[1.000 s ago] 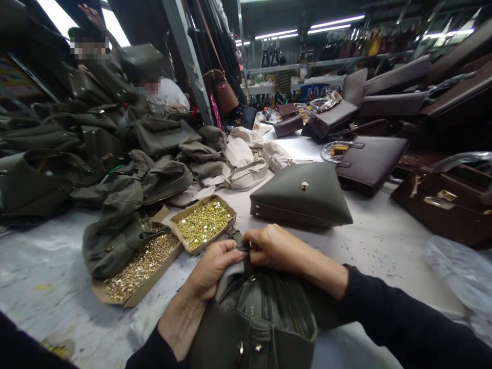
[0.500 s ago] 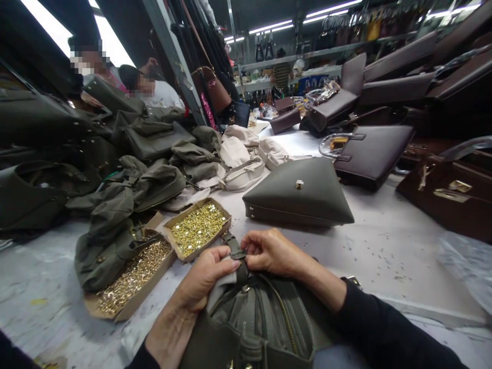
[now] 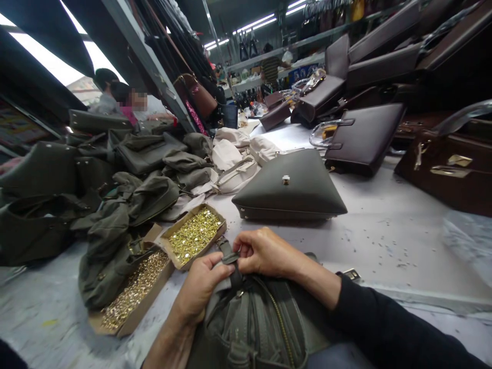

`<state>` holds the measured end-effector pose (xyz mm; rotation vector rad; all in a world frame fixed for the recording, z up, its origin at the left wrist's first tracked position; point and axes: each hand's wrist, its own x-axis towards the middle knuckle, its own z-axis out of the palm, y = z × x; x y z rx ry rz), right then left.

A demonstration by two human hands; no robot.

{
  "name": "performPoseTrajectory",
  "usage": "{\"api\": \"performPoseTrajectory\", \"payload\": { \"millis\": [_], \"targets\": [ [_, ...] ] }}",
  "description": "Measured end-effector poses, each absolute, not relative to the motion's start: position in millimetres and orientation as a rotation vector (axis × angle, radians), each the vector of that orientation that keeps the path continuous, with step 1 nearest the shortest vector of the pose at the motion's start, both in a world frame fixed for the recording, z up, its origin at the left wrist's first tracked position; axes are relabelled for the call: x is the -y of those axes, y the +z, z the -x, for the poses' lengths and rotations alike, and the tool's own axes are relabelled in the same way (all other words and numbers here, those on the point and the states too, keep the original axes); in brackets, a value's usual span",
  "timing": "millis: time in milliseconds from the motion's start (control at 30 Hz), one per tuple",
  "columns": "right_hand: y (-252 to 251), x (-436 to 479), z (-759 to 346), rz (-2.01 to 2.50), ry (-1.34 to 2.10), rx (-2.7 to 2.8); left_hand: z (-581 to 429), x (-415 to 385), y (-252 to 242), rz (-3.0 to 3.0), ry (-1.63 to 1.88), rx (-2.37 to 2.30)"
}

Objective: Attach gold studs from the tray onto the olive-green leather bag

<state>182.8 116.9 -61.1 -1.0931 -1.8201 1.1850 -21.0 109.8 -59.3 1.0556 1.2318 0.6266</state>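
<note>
A dark green bag (image 3: 265,318) with a brass zipper lies in front of me, its zipped top facing up. My left hand (image 3: 203,282) grips the bag's strap (image 3: 229,254) between thumb and fingers. On the strap's other side, my right hand (image 3: 261,253) is closed in a pinch at the same spot; anything small between its fingertips is hidden. Just beyond my hands stands a cardboard box of long gold rivet pieces (image 3: 195,233). Left of it, a second box holds small gold-coloured caps (image 3: 134,289), with a green cloth bag (image 3: 102,256) slumped against it.
A finished-looking green handbag (image 3: 290,189) lies ahead on the white table (image 3: 384,246). Brown handbags (image 3: 365,138) are piled at the right, green bags (image 3: 42,174) at the left, beige ones (image 3: 234,169) in the middle. Small bits lie scattered on the table. People sit at the back left.
The view has shifted slightly, turning a little to the right. Both hands stay on the strap, with almost no change in their grip. People at the back left have changed posture.
</note>
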Motion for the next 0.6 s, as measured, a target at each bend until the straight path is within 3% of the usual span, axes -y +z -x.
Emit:
{"api": "performPoseTrajectory", "payload": {
  "millis": [233,600],
  "targets": [
    [-55.0,-113.2,-177.9,1.119,0.995,1.920,18.4,-99.6,-50.8,-1.533,0.684,-1.412],
    [-48.7,-103.4,-171.8,0.881,0.464,2.053,20.0,-82.2,-51.0,-2.086,1.198,-1.351]
  ]
}}
